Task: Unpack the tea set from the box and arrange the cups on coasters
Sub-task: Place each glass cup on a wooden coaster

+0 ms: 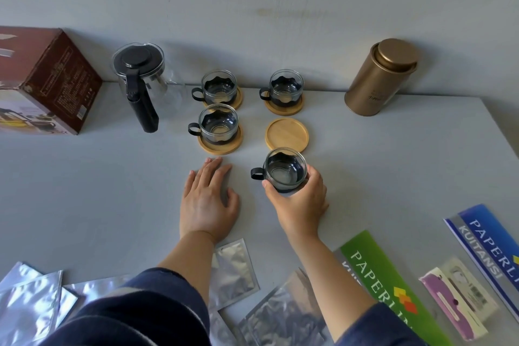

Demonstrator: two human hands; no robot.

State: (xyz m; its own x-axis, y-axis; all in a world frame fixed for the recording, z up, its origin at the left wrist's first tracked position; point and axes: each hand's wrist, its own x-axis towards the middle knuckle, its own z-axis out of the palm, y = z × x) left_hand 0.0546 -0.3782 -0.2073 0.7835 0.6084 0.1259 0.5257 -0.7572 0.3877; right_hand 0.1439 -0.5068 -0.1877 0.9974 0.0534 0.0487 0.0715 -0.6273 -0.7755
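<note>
Near the middle of the grey table (393, 166), the right hand (299, 205) is wrapped around a glass cup (285, 170), thumb on the near-left wall and fingers curled round the right side, the grip closed on the glass. The cup's black handle points to 9 o'clock. It sits just at 6 o'clock of the bare coaster (287, 134), its rim overlapping the coaster's near edge in this view; whether it rests on the table or is lifted cannot be told.

At 9 o'clock of that cup, the left hand (207, 199) lies flat, palm down on the table, fingers together and stretched toward 12 o'clock, thumb spread aside, holding nothing. Its fingertips end just short of the front-left coaster (220, 146), which carries a cup (219, 123).

Further toward 12 o'clock stand two more cups on coasters: the back-left cup (219, 87) and the back-right cup (286, 86), all handles pointing to 9 o'clock.

At 10 o'clock of the hands stands a glass teapot (139, 73) with a black lid and handle, and beyond it at 9 o'clock the brown box (47, 81). A gold tin (379, 77) stands at 2 o'clock, well apart from the coasters.

Toward 6 o'clock, silver foil pouches (233, 270) lie beside and under the forearms, with a green booklet (382, 286), a blue booklet (488, 241) and a small packaged item (457, 298) at 4 o'clock. Nothing lies between the held cup and the bare coaster.
</note>
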